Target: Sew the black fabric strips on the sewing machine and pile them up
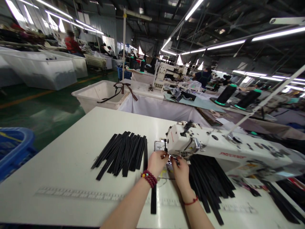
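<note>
At the needle end of a white sewing machine (183, 140), my left hand (157, 163) is closed in a pinch. What its fingertips hold is too small to make out. My right hand (181, 173) pinches a small dark piece beside the presser foot, and I cannot tell what it is. A black strip (153, 202) lies on the table below my left wrist, its upper end hidden by the wrist. Left of the hands is a pile of black strips (124, 152). Another bunch of black strips (209, 184) fans out under the machine arm, right of my right hand.
A ruler tape (81, 194) runs along the front of the white table (71, 159). Behind it stand a pale bin (95, 92) with straps over its rim and another sewing machine (166, 76). A blue basket (16, 146) is at left. Black thread cones (226, 95) stand at right.
</note>
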The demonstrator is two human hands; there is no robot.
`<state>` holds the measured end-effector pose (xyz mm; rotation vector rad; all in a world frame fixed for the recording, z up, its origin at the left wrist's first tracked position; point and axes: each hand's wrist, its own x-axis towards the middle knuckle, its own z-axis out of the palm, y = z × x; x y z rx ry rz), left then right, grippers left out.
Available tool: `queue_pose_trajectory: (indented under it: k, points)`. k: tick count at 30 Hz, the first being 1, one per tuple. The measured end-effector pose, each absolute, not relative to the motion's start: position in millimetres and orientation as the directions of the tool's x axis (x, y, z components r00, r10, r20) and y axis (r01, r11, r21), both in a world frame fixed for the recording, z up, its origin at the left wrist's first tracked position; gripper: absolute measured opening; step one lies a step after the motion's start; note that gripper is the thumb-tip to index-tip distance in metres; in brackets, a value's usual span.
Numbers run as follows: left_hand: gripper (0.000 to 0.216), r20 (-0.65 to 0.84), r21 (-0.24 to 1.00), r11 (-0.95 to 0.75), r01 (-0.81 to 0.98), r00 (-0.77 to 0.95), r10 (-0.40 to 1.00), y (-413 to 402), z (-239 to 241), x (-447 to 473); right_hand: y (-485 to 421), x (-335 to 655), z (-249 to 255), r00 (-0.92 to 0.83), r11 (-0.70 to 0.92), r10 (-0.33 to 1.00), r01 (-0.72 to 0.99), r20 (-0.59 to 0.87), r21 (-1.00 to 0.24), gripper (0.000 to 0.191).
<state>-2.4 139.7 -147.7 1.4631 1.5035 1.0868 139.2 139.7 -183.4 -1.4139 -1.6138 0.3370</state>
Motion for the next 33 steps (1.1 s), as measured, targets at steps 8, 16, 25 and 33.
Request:
queue_pose_trajectory:
  k: [8,16,25,33]
  points:
    - [0.020,0.024,0.907,0.013,0.421,-0.081,0.996,137.3,-141.0,0.2,141.4,138.5,-183.4,0.116,0.270,0.896,0.623,0.428,-0.734,0.055]
    - [0.025,0.059,0.874,-0.009,0.487,-0.088,0.994,135.2,-138.5,1.3,144.2,141.3,-188.8,0.126,0.260,0.900,0.614,0.418,-0.745,0.050]
    - [0.026,0.138,0.842,-0.098,0.530,-0.036,0.990,139.2,-142.9,-0.1,142.7,138.9,-192.8,0.160,0.291,0.871,0.593,0.464,-0.751,0.031]
    - [0.028,0.177,0.826,-0.135,0.546,-0.024,0.984,142.8,-148.0,-2.4,146.8,132.6,-189.1,0.164,0.317,0.859,0.574,0.485,-0.755,0.015]
